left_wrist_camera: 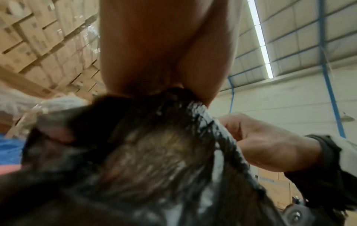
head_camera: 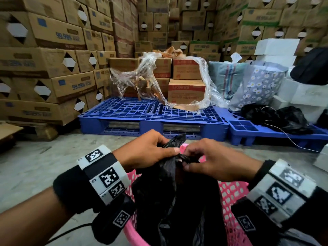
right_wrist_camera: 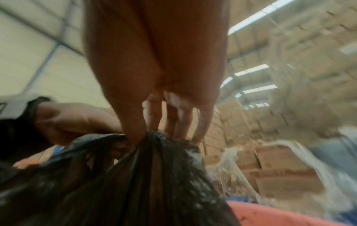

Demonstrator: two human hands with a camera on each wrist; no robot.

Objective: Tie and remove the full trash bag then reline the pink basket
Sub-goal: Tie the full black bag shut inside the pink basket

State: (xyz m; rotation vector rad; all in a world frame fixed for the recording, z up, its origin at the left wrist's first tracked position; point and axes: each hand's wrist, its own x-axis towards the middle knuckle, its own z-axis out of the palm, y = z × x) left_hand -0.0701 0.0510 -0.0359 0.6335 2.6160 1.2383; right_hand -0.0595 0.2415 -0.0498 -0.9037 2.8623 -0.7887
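A full black trash bag (head_camera: 170, 197) stands inside the pink mesh basket (head_camera: 232, 194) at the bottom centre of the head view. Its top is gathered into a bunch above the rim. My left hand (head_camera: 150, 148) grips one twisted strand of the bag's neck, and a black tail (head_camera: 175, 141) sticks up past its fingers. My right hand (head_camera: 207, 157) pinches the other strand right beside it. The left wrist view shows the bag (left_wrist_camera: 139, 152) bunched under my left hand (left_wrist_camera: 154, 64). In the right wrist view my right hand (right_wrist_camera: 154, 119) pinches the gathered plastic (right_wrist_camera: 154, 175).
Blue plastic pallets (head_camera: 154, 112) lie ahead on the concrete floor, carrying cartons and loose clear wrap (head_camera: 159, 77). Black bags (head_camera: 278, 118) and a floral bag (head_camera: 262, 86) sit on the right pallet. Stacked cardboard boxes (head_camera: 44, 59) wall the left and back.
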